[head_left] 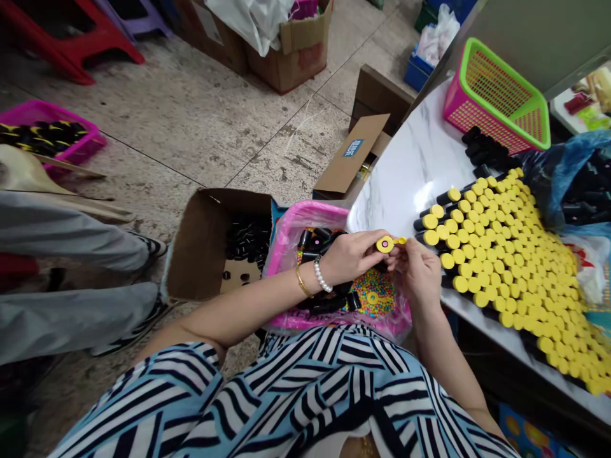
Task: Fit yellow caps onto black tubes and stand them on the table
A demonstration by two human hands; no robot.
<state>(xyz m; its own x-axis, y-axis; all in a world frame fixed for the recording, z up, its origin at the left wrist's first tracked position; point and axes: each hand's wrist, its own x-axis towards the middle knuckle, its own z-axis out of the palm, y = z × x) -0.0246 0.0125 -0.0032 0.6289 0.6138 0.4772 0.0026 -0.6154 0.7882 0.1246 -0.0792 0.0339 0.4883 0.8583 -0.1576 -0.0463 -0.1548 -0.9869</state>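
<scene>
L hand (pixel 351 257) is closed, thumb and fingers pinching the round end of a yellow cap (pixel 384 244) w/ a pink dot on its face. Cap's long axis lies approx level across the view, stem pointing at R hand (pixel 420 273), so R is nearer the stem tip & L nearer the disc. R hand's fingers are curled up, tips right by the stem; can't tell if gripping or just touching. Pearl bracelet (pixel 323 275) & gold bangle (pixel 302 282) on L wrist. Both hands are over the pink tub (pixel 305 213), cap above its right side. In the tub: black tubes (pixel 312 245) near L hand, colored beads (pixel 375 292) below the hands. Just left of tub, cardboard box (pixel 200 254) holding loose black parts (pixel 243 238). Right of tub, marble table (pixel 405 178) w/ packed rows of yellow-capped tubes (pixel 496 254). Beyond those, green & pink basket (pixel 496 95) & blue bag (pixel 554 172). Well left of tub, another person's grey trouser legs (pixel 62 235).
</scene>
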